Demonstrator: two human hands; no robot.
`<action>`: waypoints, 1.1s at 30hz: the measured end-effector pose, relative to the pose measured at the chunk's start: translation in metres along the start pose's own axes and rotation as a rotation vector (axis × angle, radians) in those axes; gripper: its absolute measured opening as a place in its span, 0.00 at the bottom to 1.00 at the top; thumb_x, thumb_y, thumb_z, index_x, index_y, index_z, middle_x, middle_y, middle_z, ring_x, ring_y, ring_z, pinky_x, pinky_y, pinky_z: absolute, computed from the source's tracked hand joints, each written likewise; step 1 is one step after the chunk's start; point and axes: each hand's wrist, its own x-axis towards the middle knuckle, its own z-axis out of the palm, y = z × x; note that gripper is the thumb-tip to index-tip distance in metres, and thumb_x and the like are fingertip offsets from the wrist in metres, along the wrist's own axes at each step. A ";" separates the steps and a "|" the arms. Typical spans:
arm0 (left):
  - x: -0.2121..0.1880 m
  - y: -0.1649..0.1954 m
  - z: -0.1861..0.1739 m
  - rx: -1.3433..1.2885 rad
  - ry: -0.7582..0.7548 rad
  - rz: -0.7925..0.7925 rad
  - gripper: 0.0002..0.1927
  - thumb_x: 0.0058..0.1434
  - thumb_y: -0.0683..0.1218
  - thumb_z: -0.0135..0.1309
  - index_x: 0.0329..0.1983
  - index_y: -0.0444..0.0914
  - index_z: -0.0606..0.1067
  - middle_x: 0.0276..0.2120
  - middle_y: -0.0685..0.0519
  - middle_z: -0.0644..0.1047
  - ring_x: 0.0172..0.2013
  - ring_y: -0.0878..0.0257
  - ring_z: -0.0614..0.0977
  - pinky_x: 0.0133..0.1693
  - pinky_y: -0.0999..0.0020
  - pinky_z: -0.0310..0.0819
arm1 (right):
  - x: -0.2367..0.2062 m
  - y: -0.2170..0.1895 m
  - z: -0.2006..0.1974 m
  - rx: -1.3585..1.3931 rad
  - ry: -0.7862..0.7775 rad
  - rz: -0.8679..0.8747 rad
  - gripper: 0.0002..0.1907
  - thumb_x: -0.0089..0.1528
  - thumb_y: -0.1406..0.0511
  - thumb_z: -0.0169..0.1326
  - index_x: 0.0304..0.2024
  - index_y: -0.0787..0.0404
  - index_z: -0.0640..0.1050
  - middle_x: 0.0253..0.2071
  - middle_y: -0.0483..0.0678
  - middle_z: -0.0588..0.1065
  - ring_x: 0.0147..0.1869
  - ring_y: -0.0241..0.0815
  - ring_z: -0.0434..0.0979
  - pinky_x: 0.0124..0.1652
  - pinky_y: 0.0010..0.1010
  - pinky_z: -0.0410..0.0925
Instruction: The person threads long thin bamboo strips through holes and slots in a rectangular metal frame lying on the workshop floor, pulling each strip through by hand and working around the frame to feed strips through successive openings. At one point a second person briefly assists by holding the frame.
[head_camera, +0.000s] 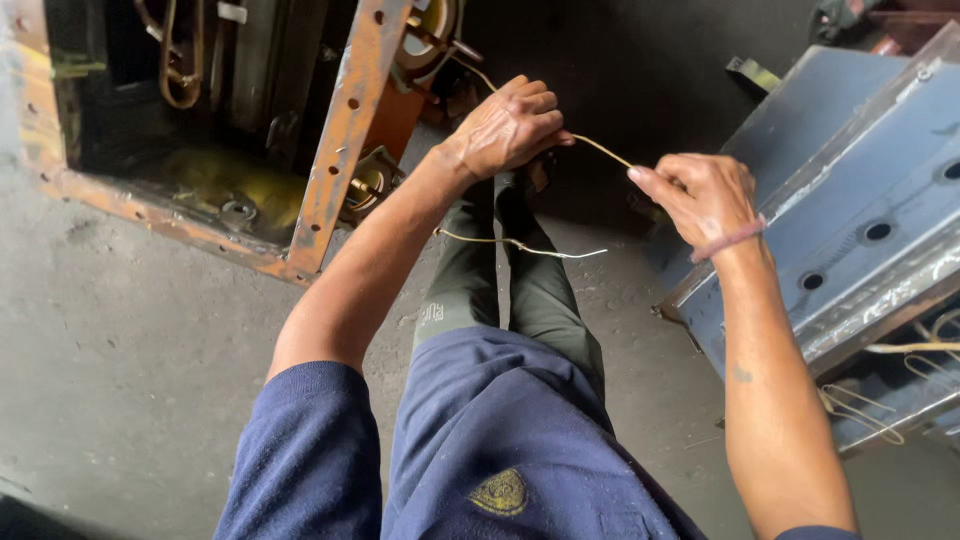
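A thin pale wire (604, 150) runs taut from the rusty orange metal frame (345, 130) at upper centre, through my left hand (510, 125), to my right hand (700, 192). My left hand is closed around the wire above my legs. With thumb and fingers my right hand pinches the wire's near end beside a grey steel block (860, 210). A second loose wire piece (520, 244) lies across my dark green trousers.
The rusty frame holds dark machine parts and a brass-coloured fitting (365, 185). The grey steel block with round holes stands at the right, with loops of pale wire (880, 405) below it. The ground is grey concrete (130, 330).
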 end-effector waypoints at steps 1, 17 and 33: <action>-0.004 0.006 -0.004 0.003 0.118 0.012 0.15 0.72 0.54 0.59 0.42 0.36 0.76 0.40 0.49 0.76 0.46 0.53 0.76 0.50 0.57 0.70 | -0.003 -0.007 -0.001 0.098 -0.043 0.133 0.19 0.66 0.54 0.61 0.28 0.59 0.79 0.19 0.48 0.71 0.23 0.45 0.71 0.30 0.39 0.63; -0.221 0.191 0.009 -0.258 0.740 -1.018 0.05 0.69 0.38 0.55 0.46 0.34 0.79 0.43 0.45 0.80 0.45 0.50 0.83 0.47 0.61 0.76 | -0.038 -0.096 0.144 -0.358 -0.091 -0.405 0.16 0.72 0.55 0.47 0.36 0.57 0.75 0.32 0.50 0.76 0.36 0.54 0.75 0.40 0.47 0.59; -0.290 0.071 -0.095 -0.290 1.235 -1.159 0.07 0.70 0.41 0.54 0.47 0.33 0.79 0.41 0.45 0.82 0.41 0.55 0.85 0.46 0.65 0.78 | -0.047 -0.127 0.179 -0.209 -0.063 -0.281 0.15 0.71 0.54 0.51 0.42 0.57 0.78 0.40 0.46 0.80 0.42 0.46 0.77 0.52 0.41 0.56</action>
